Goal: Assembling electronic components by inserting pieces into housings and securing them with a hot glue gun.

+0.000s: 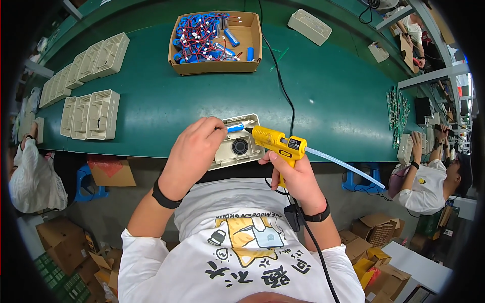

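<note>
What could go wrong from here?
The nozzle of the yellow glue gun is close to the left grip at the blue cell; if hot, it might burn. The beige casing seems to overhang the near edge of the green table, so a bump could tip it. The black cord might snag.

Green circuit boards [398, 115] lie heaped near the right end of the green table [343, 101], close to a pale metal bar [433, 76]. A co-worker in a white top and dark cap [427, 184] is at the far right, another in pale clothing [38, 177] at the far left. One blue stool [82, 178] stands beside a carton [123, 175] bearing red plastic [104, 165]; a second blue stool [351, 178] is at right. Brown boxes [60, 242] and green crates [60, 280] fill the lower left, a yellow carton [364, 267] the lower right
</note>
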`<state>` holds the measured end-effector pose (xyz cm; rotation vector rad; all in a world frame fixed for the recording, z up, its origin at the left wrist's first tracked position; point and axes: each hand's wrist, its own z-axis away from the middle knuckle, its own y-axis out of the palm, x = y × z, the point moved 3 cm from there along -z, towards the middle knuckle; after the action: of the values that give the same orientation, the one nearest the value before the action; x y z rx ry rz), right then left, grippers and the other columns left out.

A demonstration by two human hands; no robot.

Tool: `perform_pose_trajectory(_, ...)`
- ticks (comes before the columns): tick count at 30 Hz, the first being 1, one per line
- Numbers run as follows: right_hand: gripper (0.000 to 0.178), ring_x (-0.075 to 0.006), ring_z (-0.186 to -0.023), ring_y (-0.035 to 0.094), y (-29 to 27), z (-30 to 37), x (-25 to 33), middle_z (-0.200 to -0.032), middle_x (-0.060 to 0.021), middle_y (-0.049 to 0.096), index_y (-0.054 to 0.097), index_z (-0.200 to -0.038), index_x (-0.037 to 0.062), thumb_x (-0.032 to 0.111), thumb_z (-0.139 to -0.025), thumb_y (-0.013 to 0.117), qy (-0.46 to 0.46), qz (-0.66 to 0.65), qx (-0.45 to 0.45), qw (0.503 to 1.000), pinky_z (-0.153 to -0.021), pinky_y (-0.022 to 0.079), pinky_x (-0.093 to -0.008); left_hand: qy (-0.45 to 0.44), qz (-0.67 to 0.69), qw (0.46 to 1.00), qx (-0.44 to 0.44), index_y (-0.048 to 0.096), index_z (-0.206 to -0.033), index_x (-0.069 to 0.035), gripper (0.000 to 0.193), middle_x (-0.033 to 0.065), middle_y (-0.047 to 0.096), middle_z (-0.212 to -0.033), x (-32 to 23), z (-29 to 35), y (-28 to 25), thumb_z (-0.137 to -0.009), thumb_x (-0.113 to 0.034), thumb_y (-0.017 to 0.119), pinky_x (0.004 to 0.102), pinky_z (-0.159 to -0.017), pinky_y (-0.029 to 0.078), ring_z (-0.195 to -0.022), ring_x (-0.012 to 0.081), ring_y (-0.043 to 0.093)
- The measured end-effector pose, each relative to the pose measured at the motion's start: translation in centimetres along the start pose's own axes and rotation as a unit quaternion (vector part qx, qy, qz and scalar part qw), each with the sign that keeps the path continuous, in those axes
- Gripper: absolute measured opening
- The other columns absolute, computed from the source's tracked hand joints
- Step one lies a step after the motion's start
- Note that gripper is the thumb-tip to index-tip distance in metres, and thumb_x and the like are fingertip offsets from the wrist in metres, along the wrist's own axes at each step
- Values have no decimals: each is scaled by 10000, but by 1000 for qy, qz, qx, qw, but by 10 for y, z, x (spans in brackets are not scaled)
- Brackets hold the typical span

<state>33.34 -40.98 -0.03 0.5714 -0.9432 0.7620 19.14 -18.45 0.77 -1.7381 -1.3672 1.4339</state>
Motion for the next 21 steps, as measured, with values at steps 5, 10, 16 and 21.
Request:
perform_pose_trajectory(5, 359, -91, -592, 652, 6, 2, 6, -1077, -84, 792, 667, -1430, -22, 232, -1177, 680, 18, 74, -6, 997, -519, 535, -271, 25, -92, 995, 14, 833, -1110, -43, 230, 90, 716, -1414, -8, 2, -15, -967, -223, 835, 445, -1000, 566, -1210, 299, 694)
perform_pose_trajectory(10, 331, -82, -586, 642, 13, -1, -2, -951, -45, 764, 703, -1364, -33, 236, -1170, 698, -56, 189, -34, 980, -517, 527, -269, 48, -56, 996, 39, 860, -1192, -104, 386, 90, 686, -1574, 7, 2, -21, -955, -409, 862, 482, -1086, 508, -1360, 340, 657)
perform_pose_trajectory(16, 263, -71, -561, 623, 15, -5, -14, -781, -1, 695, 749, -1241, -42, 204, -1153, 725, -134, 205, -57, 968, -486, 513, -269, 26, 30, 995, 93, 877, -1237, -161, 380, 116, 667, -1615, 32, 8, -17, -958, -419, 865, 495, -1132, 510, -1391, 372, 647)
perform_pose_trajectory(21, 250, -65, -559, 620, 20, -4, -13, -748, 8, 677, 754, -1223, -49, 189, -1150, 726, -153, 228, -70, 959, -473, 514, -269, -4, 94, 992, 86, 863, -1341, -206, 517, 157, 647, -1620, 38, 16, -14, -873, -415, 928, 527, -1185, 500, -1409, 411, 625)
